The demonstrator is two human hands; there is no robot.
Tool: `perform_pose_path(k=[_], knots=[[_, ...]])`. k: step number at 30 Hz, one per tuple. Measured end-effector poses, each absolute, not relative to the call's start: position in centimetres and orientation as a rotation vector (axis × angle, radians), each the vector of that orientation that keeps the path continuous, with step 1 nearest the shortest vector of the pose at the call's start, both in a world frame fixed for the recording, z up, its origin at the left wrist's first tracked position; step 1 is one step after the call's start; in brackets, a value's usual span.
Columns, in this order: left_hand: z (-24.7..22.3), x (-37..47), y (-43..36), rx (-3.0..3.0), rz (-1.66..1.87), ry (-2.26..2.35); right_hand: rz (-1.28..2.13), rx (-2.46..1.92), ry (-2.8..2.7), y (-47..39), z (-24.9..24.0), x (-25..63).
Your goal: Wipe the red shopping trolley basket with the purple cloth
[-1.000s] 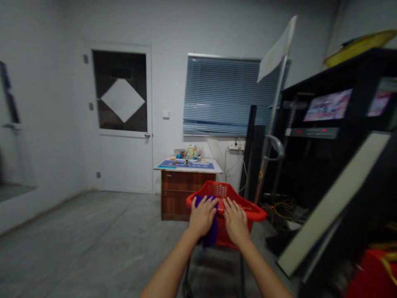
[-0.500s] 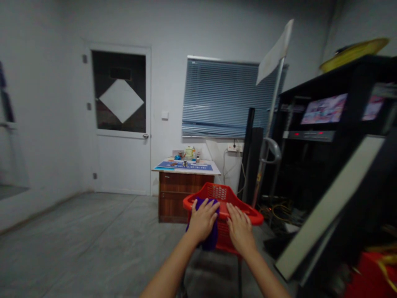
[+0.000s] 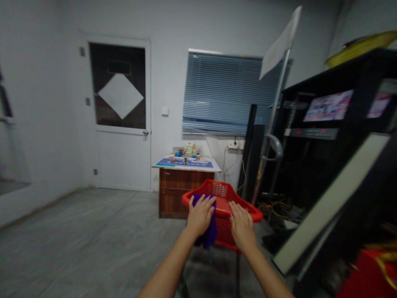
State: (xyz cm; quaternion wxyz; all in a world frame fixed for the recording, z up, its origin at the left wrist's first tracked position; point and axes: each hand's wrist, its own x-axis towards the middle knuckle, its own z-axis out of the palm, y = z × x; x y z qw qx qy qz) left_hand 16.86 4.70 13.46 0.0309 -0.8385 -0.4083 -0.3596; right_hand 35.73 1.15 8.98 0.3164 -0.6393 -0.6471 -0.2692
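Note:
A red plastic basket (image 3: 226, 231) on dark legs stands right in front of me, its rim towards my hands. Draped over the left part of its near rim is a purple cloth (image 3: 210, 234). My left hand (image 3: 201, 214) lies on the cloth, pressing it against the rim with slightly spread fingers. My right hand (image 3: 242, 223) rests with its fingers over the near rim, to the right of the cloth, holding nothing else.
Beyond the basket stands a brown cabinet (image 3: 176, 194) with small items on top. A white door (image 3: 119, 161) is at the left. To the right are a metal pole, a leaning pale board (image 3: 331, 203), cables and a black rack.
The cabinet and window look slightly larger and sit a little higher or wider in view. Both hands stay at the basket rim, my right hand slightly further right.

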Motion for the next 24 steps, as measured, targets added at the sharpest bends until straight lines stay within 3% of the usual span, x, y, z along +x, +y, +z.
perform_pose_path(k=[24], knots=[[12.9,15.9,5.0,-2.536,-1.151,-1.227,-0.62,-1.771,-1.718,0.2,10.9,34.2]])
